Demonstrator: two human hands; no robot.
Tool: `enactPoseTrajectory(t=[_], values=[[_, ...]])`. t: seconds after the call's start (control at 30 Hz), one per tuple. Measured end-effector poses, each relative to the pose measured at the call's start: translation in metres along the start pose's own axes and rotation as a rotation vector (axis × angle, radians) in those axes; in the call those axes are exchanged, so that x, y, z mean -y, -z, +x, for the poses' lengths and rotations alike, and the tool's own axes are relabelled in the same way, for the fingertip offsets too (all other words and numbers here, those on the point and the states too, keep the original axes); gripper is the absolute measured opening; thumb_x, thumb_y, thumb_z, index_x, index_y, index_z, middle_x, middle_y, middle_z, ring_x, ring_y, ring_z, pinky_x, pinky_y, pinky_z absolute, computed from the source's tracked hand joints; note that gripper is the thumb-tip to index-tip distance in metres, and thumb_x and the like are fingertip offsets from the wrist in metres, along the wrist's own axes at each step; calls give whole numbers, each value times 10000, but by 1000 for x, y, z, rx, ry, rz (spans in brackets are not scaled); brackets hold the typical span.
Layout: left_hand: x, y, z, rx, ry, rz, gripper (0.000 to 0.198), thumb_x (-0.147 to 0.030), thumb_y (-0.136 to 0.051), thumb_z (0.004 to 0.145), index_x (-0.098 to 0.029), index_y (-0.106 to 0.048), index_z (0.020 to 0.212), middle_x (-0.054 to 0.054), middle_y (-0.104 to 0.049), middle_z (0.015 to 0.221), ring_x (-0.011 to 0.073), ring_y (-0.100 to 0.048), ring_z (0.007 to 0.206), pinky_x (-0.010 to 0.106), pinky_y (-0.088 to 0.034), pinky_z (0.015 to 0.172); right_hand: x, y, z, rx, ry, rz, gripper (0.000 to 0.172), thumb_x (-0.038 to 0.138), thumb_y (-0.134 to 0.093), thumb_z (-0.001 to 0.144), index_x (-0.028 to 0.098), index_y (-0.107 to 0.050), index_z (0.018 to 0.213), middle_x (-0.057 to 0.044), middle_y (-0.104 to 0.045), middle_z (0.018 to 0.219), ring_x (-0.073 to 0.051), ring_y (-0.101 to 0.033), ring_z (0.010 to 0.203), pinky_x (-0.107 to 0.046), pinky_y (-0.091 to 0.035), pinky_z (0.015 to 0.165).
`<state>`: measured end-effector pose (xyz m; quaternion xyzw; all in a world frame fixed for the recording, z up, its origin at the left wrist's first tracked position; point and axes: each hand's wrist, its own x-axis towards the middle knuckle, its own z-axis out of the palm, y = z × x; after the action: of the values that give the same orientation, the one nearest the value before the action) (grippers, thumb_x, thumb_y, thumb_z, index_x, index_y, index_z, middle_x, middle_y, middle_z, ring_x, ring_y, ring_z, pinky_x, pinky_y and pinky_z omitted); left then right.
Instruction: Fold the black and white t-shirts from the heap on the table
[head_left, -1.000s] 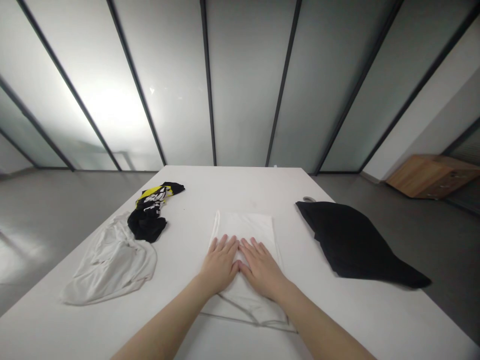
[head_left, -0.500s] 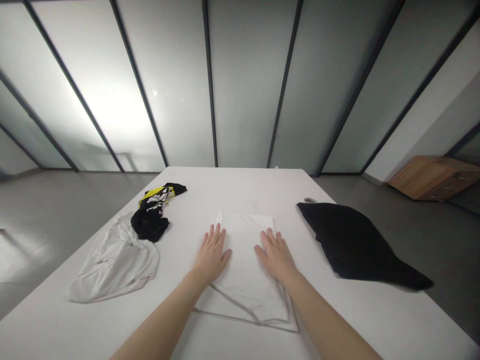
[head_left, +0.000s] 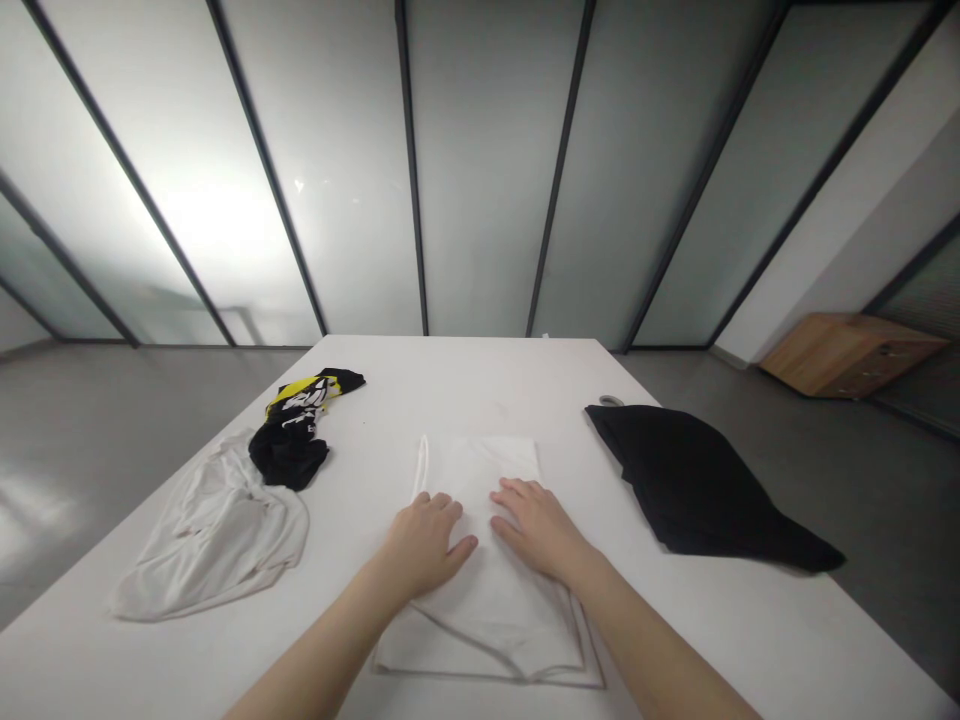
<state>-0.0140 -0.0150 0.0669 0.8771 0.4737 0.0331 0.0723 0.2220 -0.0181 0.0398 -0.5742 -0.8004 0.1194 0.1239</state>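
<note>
A folded white garment [head_left: 487, 620] lies on the white table [head_left: 465, 385] in front of me, its layers showing along the near edge. My left hand [head_left: 429, 543] rests on the left side of the cloth, fingers slightly bent and thumb apart. On its right side lies my right hand [head_left: 538, 525], fingers spread and pointing inward. Neither hand grips anything; both touch the top layer.
At the left lie a crumpled white garment [head_left: 217, 540] and a black garment with yellow and white print [head_left: 304, 410]. A black garment [head_left: 690, 490] lies at the right, beside a small grey ring [head_left: 611, 400]. A wooden cabinet [head_left: 847, 355] stands beyond.
Both hands have drawn back toward me over the white garment, and their fingers are more bent. The right hand has also moved inward. The view has shifted slightly.
</note>
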Motion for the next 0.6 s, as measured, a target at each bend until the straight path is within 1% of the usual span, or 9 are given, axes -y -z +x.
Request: enactPoseTrajectory(t=[0.07,0.1,0.2,0.3,0.37,0.43,0.47,0.53,0.6], values=[[-5,7,-4,47,38,13,436,-570,-508,1009,-208,-736,1095,136,-758,1087,340,-718,1010,445,-550,847,6,4,-1,-9,28,5,308,376,-554,1049,220,-771,1202,-105,-719,1305,-264,-630,1195,-386,-437,1066],[-5,10,-5,66,64,17,435,-575,-505,1010,-211,-735,1073,129,-762,1046,334,-729,972,436,-546,820,10,5,-2,-12,33,3,288,368,-540,1059,221,-786,1093,-91,-738,1184,-246,-647,1096,-364,-456,1001],[2,12,-1,74,207,33,437,-546,-471,1038,-202,-740,1060,135,-777,976,328,-750,925,428,-537,795,17,4,-1,-10,-3,3,373,353,-514,1078,209,-742,819,-63,-700,942,-199,-644,864,-319,-460,823],[12,7,8,8,347,53,430,-437,-419,1073,-183,-749,968,148,-779,913,320,-748,923,428,-537,813,20,-1,2,-43,-19,6,432,329,-501,1083,204,-693,718,-56,-667,844,-194,-632,803,-322,-459,786],[15,-1,14,-99,285,42,383,-366,-420,1075,-189,-752,1001,143,-788,983,307,-735,1003,436,-537,889,21,-7,5,-128,29,19,382,316,-500,1081,200,-718,789,-73,-692,885,-224,-646,897,-350,-480,861],[14,-13,20,-202,103,3,331,-310,-443,1062,-206,-736,1176,126,-780,1177,289,-689,1186,440,-508,1026,21,-14,6,-187,133,57,296,312,-492,1081,188,-759,1054,-110,-736,1101,-255,-647,1095,-396,-481,998],[14,-20,22,-228,13,-19,351,-292,-451,1056,-214,-704,1287,114,-752,1294,278,-645,1289,438,-479,1097,22,-18,7,-186,178,74,322,319,-478,1085,184,-730,1232,-129,-719,1266,-267,-621,1221,-422,-459,1077],[16,-35,27,-213,-79,-41,453,-307,-464,1050,-216,-605,1471,98,-649,1505,276,-528,1459,450,-411,1201,21,-27,8,-111,204,70,478,376,-452,1094,200,-573,1523,-137,-568,1571,-297,-481,1465,-482,-358,1218],[23,-48,33,-174,-49,-22,552,-390,-460,1061,-202,-512,1577,103,-520,1639,307,-424,1550,491,-358,1252,19,-32,10,-11,123,27,589,462,-435,1095,237,-448,1639,-107,-382,1725,-336,-313,1595,-532,-247,1287]])
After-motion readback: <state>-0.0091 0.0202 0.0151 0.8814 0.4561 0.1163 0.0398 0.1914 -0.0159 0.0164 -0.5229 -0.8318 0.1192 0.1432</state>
